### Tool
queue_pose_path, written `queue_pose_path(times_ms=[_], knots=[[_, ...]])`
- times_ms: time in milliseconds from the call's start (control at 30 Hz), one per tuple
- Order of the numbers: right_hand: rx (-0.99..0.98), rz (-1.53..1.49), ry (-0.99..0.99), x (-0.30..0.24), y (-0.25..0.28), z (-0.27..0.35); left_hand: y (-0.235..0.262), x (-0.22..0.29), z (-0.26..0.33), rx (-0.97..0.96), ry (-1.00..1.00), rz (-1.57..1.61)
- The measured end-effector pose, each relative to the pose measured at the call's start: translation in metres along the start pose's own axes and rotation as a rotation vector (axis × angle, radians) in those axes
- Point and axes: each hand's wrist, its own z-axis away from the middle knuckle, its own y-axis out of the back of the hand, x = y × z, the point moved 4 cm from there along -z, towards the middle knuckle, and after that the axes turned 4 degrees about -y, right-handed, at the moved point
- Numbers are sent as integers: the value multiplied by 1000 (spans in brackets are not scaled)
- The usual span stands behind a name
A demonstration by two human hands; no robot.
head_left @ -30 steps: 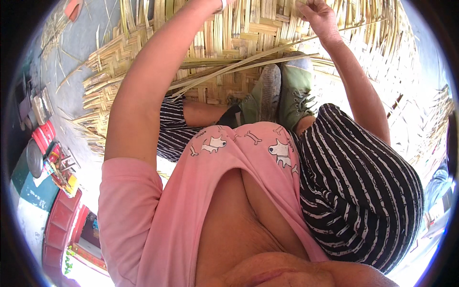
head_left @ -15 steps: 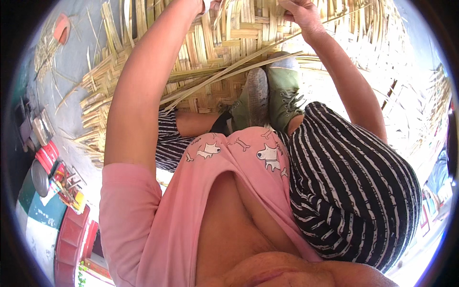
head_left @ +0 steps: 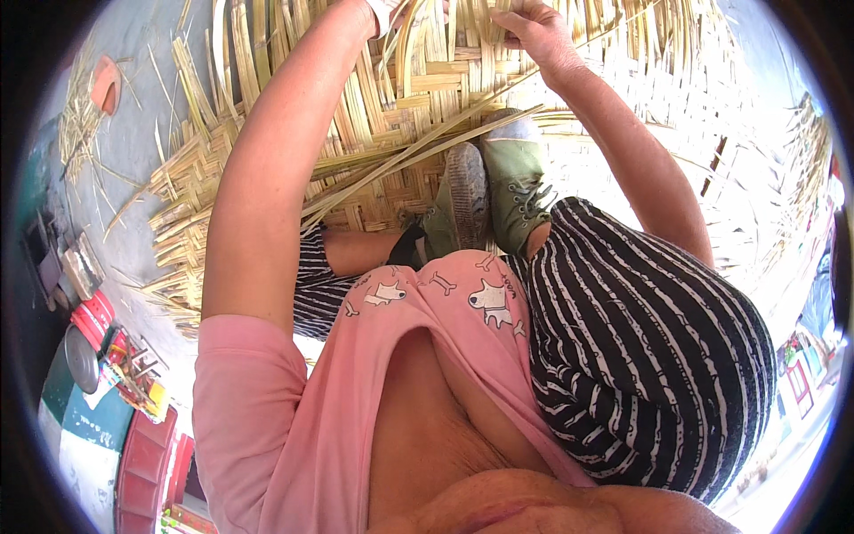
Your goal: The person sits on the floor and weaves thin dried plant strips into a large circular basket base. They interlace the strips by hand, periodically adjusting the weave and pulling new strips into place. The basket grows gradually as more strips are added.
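Observation:
A large mat (head_left: 382,191) of flat, straw-coloured split-reed strips lies before me, woven crosswise, with long unwoven ends standing up along its far part. At the top edge my right hand (head_left: 541,37) has thumb and fingers pinched together on a reed strip. My left hand (head_left: 398,12), with a white band at the wrist, is among the upright strips left of it. Strips and the picture's edge hide most of its fingers. Several loose long strips (head_left: 422,142) lie slantwise across the mat, below both hands.
My green lace-up shoes (head_left: 516,182) rest on the mat, between my bent legs in striped trousers (head_left: 654,347). A terracotta-coloured piece (head_left: 105,85) and straw scraps lie on the grey floor at far left. A red container (head_left: 92,311) and a round metal lid (head_left: 81,359) stand lower left.
My right hand has moved slightly left, closer to my left hand. The whole view has shifted a little, with the mat and shoes now lower in it.

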Motion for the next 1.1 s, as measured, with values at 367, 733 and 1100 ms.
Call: queue_pose_path(times_ms=[367,733,1100], knots=[[53,214,-58,2,-7,-12,-28,3,2,84,-14,445],[-22,889,184,25,-24,-14,-12,11,37,272,-132,1637],[85,769,327,21,-18,11,13,29,82,416,-150,1374]])
